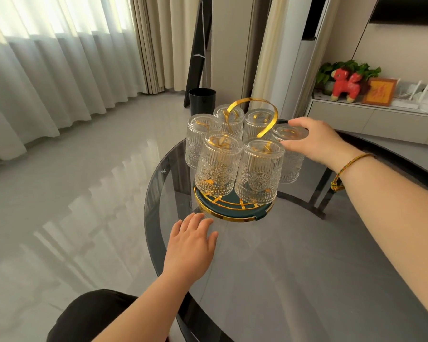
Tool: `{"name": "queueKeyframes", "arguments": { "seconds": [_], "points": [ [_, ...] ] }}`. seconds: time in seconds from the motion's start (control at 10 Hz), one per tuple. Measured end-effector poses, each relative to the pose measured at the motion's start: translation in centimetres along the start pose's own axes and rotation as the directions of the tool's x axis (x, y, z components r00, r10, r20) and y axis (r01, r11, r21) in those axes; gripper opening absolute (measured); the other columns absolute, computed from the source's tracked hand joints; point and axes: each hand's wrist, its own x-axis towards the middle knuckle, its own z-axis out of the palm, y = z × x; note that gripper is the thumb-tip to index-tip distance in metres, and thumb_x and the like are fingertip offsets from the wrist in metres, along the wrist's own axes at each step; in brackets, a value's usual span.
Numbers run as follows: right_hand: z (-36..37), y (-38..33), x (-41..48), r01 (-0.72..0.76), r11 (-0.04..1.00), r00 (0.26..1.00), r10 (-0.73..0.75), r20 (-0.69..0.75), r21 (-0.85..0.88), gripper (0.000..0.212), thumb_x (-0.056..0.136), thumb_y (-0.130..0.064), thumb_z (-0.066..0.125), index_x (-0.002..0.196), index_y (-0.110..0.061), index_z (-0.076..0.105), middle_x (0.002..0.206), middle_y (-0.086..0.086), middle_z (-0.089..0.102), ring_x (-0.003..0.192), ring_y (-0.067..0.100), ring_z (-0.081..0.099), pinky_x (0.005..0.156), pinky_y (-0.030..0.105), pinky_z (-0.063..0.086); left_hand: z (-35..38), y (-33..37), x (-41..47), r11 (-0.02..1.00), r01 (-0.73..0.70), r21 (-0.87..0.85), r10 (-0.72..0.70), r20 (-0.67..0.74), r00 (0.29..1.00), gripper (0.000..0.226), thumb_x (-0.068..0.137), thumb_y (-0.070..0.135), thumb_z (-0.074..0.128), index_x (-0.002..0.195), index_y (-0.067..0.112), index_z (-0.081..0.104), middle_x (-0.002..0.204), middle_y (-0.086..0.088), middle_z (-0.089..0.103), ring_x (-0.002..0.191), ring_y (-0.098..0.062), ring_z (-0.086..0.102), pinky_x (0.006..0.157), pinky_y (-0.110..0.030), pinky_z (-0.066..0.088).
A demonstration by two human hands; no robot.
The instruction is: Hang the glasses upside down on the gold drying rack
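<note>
The gold drying rack (pixel 235 217) with a looped gold handle (pixel 269 119) and a dark green base stands on a round smoked-glass table (pixel 294 267). Several ribbed clear glasses hang on it upside down, among them a front left glass (pixel 218 166) and a front right glass (pixel 260 171). My right hand (pixel 316 139) grips the base of the rightmost glass (pixel 290 134), thumb and fingers around its upturned bottom. My left hand (pixel 192 240) lies flat on the table, fingers straight, just in front of the rack's rim.
A black bin (pixel 202 99) stands on the glossy floor behind the table. Curtains fill the left. At the right, a low cabinet (pixel 371 117) carries a red toy horse (pixel 346 83), a plant and a framed picture. My dark-clothed knee (pixel 92 317) is at the bottom.
</note>
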Motion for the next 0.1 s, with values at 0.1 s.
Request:
{"name": "queueKeyframes", "arguments": {
  "seconds": [0.1],
  "points": [
    [0.59, 1.05, -1.77, -0.034, 0.994, 0.991, 0.047, -0.127, 0.102, 0.054, 0.076, -0.027, 0.064, 0.124, -0.013, 0.044, 0.132, 0.013, 0.044, 0.12, 0.026, 0.042, 0.09, 0.03, 0.033, -0.1, 0.13, 0.01, 1.0, -0.001, 0.017, 0.002, -0.002, 1.0, 0.041, 0.093, 0.041, 0.026, 0.131, 0.027, 0.034, 0.145, 0.004, 0.033, 0.137, -0.017, 0.02, 0.116, -0.039, 0.01]
  ]
}}
